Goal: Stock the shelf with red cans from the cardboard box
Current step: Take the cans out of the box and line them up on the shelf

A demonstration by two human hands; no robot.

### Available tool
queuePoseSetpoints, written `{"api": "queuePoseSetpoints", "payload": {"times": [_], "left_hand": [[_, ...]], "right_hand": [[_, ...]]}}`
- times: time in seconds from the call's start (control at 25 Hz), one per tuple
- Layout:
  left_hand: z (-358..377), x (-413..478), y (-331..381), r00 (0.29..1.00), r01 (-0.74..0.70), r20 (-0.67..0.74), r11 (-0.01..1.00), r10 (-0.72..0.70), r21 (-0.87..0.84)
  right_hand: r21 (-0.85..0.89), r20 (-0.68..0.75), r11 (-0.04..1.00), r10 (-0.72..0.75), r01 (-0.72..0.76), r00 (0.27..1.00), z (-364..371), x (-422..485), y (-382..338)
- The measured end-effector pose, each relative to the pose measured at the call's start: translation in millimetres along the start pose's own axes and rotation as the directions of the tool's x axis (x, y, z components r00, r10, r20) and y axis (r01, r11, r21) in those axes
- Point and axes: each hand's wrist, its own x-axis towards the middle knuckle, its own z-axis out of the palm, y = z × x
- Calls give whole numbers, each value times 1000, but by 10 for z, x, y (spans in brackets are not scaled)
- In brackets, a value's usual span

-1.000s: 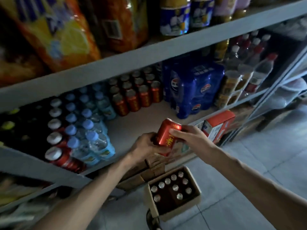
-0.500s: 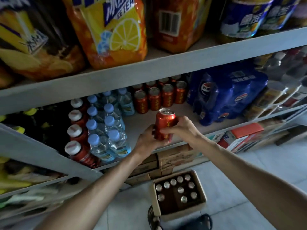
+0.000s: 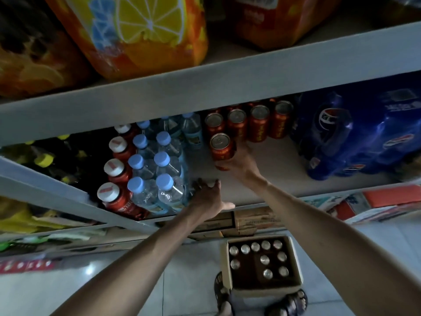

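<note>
My right hand (image 3: 239, 164) gripping red can (image 3: 221, 147) upright, fingers curling round it, just in front of row of red cans (image 3: 248, 124) on shelf (image 3: 280, 169). Yellow writing on can not reading clearly. My left hand (image 3: 207, 197) lying flat on shelf edge, fingers straight, beside blue-capped water bottles (image 3: 157, 172). Blue pack (image 3: 355, 137) showing Pepsi logo. Cardboard box (image 3: 296, 265) sitting on floor, partly filled with silver-topped cans.

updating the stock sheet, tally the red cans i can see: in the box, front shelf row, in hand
box cans: 10
front-row shelf cans: 4, more hidden behind
held can in right hand: 1
total: 15 visible
</note>
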Motion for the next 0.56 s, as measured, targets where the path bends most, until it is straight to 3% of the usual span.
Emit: {"api": "queuePoseSetpoints", "payload": {"times": [0.56], "left_hand": [[-56,31,15,999,-41,19,999,40,12]], "right_hand": [[-44,-52,999,9,-11,999,222,149,122]]}}
